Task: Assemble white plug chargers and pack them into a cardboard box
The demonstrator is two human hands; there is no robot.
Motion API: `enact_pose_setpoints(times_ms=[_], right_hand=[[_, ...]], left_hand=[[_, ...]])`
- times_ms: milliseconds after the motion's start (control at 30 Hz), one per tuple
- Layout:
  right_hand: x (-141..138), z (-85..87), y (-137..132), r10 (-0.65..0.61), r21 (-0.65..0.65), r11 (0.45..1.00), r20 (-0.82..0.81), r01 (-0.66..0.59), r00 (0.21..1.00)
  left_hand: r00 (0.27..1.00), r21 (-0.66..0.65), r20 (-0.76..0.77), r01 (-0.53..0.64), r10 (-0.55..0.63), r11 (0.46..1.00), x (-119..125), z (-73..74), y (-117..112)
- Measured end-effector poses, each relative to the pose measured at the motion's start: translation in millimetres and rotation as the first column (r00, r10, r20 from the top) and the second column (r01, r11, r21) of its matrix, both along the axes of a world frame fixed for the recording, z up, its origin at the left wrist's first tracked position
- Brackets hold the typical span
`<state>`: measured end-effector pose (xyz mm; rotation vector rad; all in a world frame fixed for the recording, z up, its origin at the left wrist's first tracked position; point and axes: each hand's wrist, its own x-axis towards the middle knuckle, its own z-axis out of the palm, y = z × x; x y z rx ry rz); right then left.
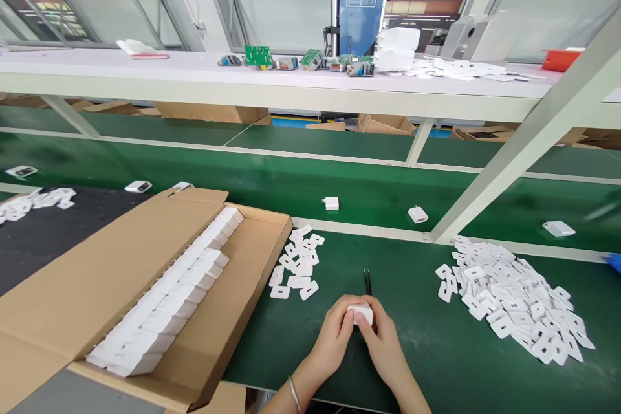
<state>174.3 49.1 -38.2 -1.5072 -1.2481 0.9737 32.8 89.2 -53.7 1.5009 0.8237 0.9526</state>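
Between both hands I hold a white plug-in charger (pixel 361 313) just above the green work surface. My left hand (pixel 334 335) is closed around its left side. My right hand (pixel 386 340) grips its right side, and both thumbs press on the near face. Black tweezers (pixel 367 281) lie just beyond my fingers, their points facing away and their other end hidden by the hands. A small scatter of white cover plates (pixel 303 264) with cut-out slots lies to the left. A much larger pile of the same plates (pixel 517 304) spreads out to the right.
At left, an open cardboard box (pixel 262 291) holds rows of white chargers (pixel 169 310). Single chargers (pixel 332 204) sit along the green conveyor belt (pixel 272 181) behind. A slanted white post (pixel 514 136) rises at right. Green circuit boards (pixel 258 56) stand on the upper shelf (pixel 184 71).
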Motion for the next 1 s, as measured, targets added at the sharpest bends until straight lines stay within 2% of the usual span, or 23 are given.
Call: enact_pose_setpoints(times_ms=[33,100,167,300,400,500,533,600,667,700,733,767,800,833,867,900,933,1000], right_hand=[[0.6,-0.2,-0.7,0.015,0.002,1.000,-0.003,-0.015,1.000],[2.0,-1.9,-2.4,0.029,0.022,0.999,0.000,-0.029,1.000],[3.5,-5.3,-4.3,0.021,0.080,0.997,-0.007,-0.020,1.000],[3.2,-11.5,-7.7,-0.011,0.216,0.976,0.038,0.003,0.999],[-2.6,-10.0,-8.9,-0.005,0.238,0.971,0.122,-0.025,0.992],[-6.4,-2.9,-8.2,0.017,0.226,0.973,0.162,-0.054,0.987],[-4.1,0.1,-7.3,0.028,0.230,0.971,0.187,-0.071,0.982],[9.8,5.4,-4.3,0.012,0.248,0.965,0.269,-0.082,0.963],[37.3,6.7,0.0,-0.106,0.267,0.964,0.395,-0.004,0.913],[55.1,4.8,2.4,-0.206,0.277,0.958,0.470,0.078,0.858],[74.2,0.7,4.7,-0.297,0.284,0.946,0.556,0.159,0.776],[93.5,-5.4,6.5,-0.386,0.315,0.921,0.639,0.231,0.666],[111.5,-13.5,7.7,-0.455,0.359,0.890,0.698,0.281,0.552],[127.2,-23.1,8.1,-0.479,0.381,0.877,0.738,0.293,0.475],[139.8,-33.4,7.7,-0.470,0.381,0.881,0.776,0.281,0.421],[148.8,-43.7,6.7,-0.456,0.377,0.888,0.800,0.265,0.389],[154.1,-53.3,5.2,-0.433,0.364,0.899,0.818,0.243,0.379],[155.8,-68.4,2.3,-0.389,0.333,0.920,0.832,0.205,0.396]], left_hand=[[1.000,0.016,-0.001,0.008,-0.008,1.000,-0.8,0.7,-0.9],[0.999,-0.037,0.045,0.028,-0.026,0.999,-2.0,0.3,-3.9],[0.989,-0.167,0.149,0.047,-0.022,0.985,-1.7,-2.0,-8.3],[0.925,-0.383,0.375,0.097,0.059,0.918,5.5,-2.4,-16.4],[0.820,-0.510,0.556,0.205,0.138,0.836,13.1,10.2,-20.0],[0.735,-0.578,0.648,0.302,0.201,0.758,12.9,29.1,-21.6],[0.725,-0.578,0.659,0.316,0.202,0.752,9.2,35.0,-21.0],[0.735,-0.554,0.652,0.293,0.187,0.779,-5.9,45.0,-16.1],[0.801,-0.489,0.574,0.167,0.171,0.856,-32.4,53.4,-3.1],[0.852,-0.423,0.493,0.058,0.177,0.904,-49.8,57.3,7.0],[0.904,-0.315,0.378,-0.078,0.201,0.946,-69.5,61.1,19.6],[0.940,-0.161,0.220,-0.228,0.260,0.960,-90.6,64.6,34.3],[0.931,0.036,0.007,-0.365,0.365,0.930,-112.6,67.6,50.8],[0.837,0.265,-0.231,-0.437,0.496,0.860,-134.2,69.8,68.4],[0.660,0.474,-0.446,-0.398,0.604,0.785,-154.8,71.0,86.5],[0.568,0.533,-0.496,-0.398,0.656,0.747,-173.3,70.9,104.2],[0.510,0.560,-0.520,-0.403,0.686,0.724,-189.4,69.5,120.9],[0.400,0.602,-0.579,-0.378,0.710,0.704,-213.3,63.0,148.5]])
